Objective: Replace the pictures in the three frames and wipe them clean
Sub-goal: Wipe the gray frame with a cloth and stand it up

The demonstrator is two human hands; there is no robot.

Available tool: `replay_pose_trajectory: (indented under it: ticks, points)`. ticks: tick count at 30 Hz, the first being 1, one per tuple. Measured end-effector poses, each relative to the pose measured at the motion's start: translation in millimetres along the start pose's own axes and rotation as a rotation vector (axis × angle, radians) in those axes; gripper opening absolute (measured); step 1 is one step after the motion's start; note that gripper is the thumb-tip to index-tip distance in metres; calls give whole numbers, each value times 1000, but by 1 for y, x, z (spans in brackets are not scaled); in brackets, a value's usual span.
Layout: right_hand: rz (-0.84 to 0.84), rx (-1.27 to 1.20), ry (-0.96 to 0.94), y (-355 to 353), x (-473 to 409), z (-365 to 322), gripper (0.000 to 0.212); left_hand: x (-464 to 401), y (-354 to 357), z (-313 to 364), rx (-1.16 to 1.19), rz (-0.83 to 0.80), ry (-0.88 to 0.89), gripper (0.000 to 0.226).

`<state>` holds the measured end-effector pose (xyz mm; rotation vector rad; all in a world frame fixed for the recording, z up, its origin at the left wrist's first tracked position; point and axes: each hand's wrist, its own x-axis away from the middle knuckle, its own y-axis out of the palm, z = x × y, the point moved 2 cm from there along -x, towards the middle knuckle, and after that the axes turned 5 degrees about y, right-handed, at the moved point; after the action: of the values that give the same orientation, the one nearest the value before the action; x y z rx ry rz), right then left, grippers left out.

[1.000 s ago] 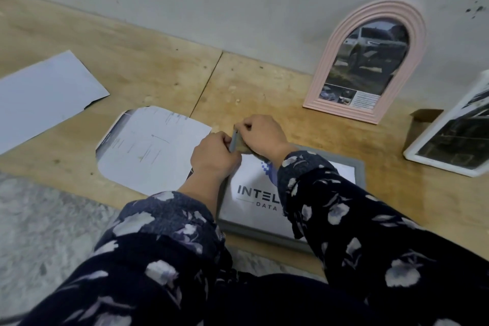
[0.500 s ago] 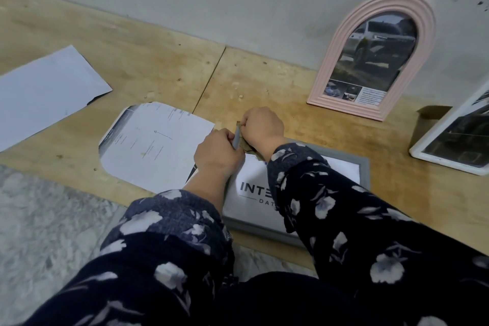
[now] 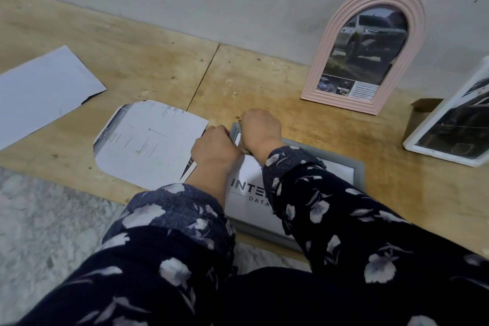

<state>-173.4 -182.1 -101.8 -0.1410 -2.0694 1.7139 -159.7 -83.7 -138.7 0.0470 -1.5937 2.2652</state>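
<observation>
A grey frame (image 3: 357,170) lies flat on the wooden board (image 3: 164,66), holding a white printed sheet (image 3: 247,201). Both hands, left (image 3: 215,149) and right (image 3: 260,127), grasp its far corner; easing that corner gently should avoid creasing the sheet.

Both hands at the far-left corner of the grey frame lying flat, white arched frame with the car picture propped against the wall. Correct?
Not quite: the arched frame is pink, not white, per the head view. Both hands, left hand and right hand, are at the grey frame's far-left corner, and it lies flat.
</observation>
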Motion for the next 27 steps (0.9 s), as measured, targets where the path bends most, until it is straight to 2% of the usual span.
replay_pose_trajectory:
  ticks: [9, 21, 27]
  points:
    - [28, 106, -25, 0, 18, 29, 27, 7, -4, 7, -3, -5, -30, 33]
    - [46, 121, 16, 8, 32, 77, 15, 15, -8, 16, -53, -14, -40, 31]
    - [83, 90, 49, 14, 42, 105, 22, 15, -7, 15, -89, -12, -62, 30]
